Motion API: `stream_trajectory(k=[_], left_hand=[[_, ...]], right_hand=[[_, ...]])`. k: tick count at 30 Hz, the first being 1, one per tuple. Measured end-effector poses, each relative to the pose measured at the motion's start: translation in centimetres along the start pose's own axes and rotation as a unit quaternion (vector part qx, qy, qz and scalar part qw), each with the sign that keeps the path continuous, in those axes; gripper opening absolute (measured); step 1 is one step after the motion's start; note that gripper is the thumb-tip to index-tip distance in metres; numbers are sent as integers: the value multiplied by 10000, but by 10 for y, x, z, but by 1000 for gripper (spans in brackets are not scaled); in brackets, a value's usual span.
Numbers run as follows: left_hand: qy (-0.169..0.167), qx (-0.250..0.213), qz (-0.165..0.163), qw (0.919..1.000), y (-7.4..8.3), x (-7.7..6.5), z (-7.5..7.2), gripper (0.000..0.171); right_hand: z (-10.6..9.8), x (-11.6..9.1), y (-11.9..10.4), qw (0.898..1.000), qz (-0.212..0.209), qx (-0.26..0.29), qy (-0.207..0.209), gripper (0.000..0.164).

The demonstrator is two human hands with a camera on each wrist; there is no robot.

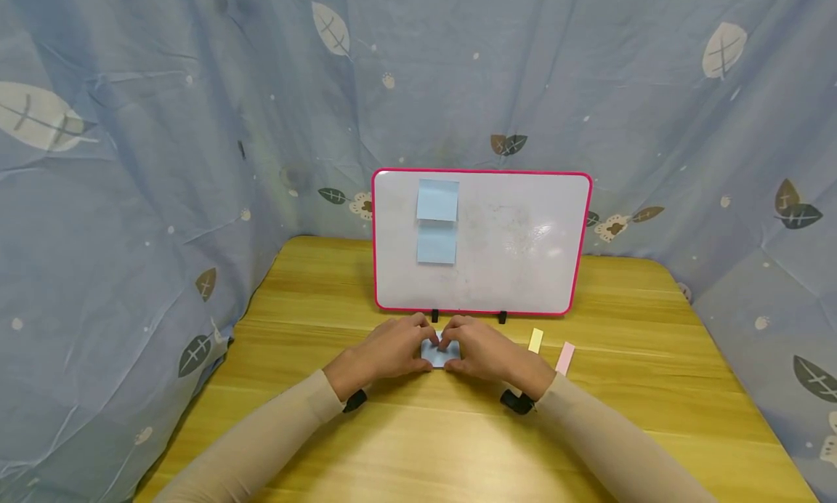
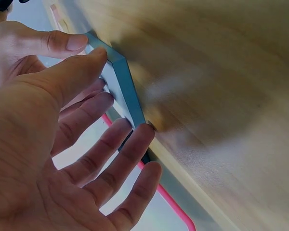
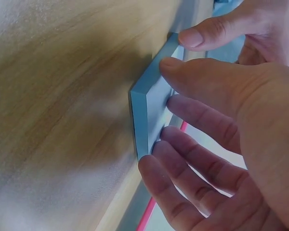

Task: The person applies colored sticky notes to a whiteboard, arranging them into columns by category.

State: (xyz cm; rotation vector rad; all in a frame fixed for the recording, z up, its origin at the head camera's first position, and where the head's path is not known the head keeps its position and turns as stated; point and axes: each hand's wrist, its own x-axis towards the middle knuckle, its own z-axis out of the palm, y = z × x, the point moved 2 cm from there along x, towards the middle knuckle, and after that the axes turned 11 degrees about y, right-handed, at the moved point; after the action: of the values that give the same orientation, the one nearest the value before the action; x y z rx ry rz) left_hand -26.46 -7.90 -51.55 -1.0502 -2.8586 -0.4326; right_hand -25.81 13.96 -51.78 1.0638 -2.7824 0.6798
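A pad of light blue sticky notes (image 1: 439, 355) lies on the wooden table, just in front of the whiteboard. My left hand (image 1: 395, 347) holds it from the left and my right hand (image 1: 482, 349) from the right. Both thumbs meet the near edge, side by side, while the index fingers bend over the top sheet. In the left wrist view the pad (image 2: 127, 89) shows a thick blue side, with the other left fingers spread along its end. The right wrist view has the pad's corner (image 3: 140, 113) between thumb and fingertips.
Behind the hands stands a whiteboard (image 1: 516, 270) with a pink frame on black feet (image 1: 502, 318). Two blue sticky notes, an upper one (image 1: 437, 200) and a lower one (image 1: 437, 243), are stuck on it. A yellow strip (image 1: 536, 340) and a pink strip (image 1: 565, 357) lie beside the right wrist.
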Motion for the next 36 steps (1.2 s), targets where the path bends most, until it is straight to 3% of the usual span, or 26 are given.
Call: stream_trajectory(k=[6, 10, 16, 24, 36], left_hand=[[15, -43, 48, 10000, 1, 0, -1, 36], [83, -44, 136, 9999, 2, 0, -3, 21], [383, -23, 174, 9991, 1, 1, -3, 7], [663, -304, -88, 9973, -4, 2, 1, 10], [436, -245, -377, 9980, -5, 2, 4, 32]], right_hand=[[-1, 0, 0, 10000, 13, 34, -13, 25], [1, -1, 0, 10000, -48, 30, 46, 22], [4, -1, 1, 9998, -101, -56, 159, 13], [6, 3, 4, 9991, -28, 124, 400, 8], [6, 5, 6, 9956, 247, 525, 734, 7]])
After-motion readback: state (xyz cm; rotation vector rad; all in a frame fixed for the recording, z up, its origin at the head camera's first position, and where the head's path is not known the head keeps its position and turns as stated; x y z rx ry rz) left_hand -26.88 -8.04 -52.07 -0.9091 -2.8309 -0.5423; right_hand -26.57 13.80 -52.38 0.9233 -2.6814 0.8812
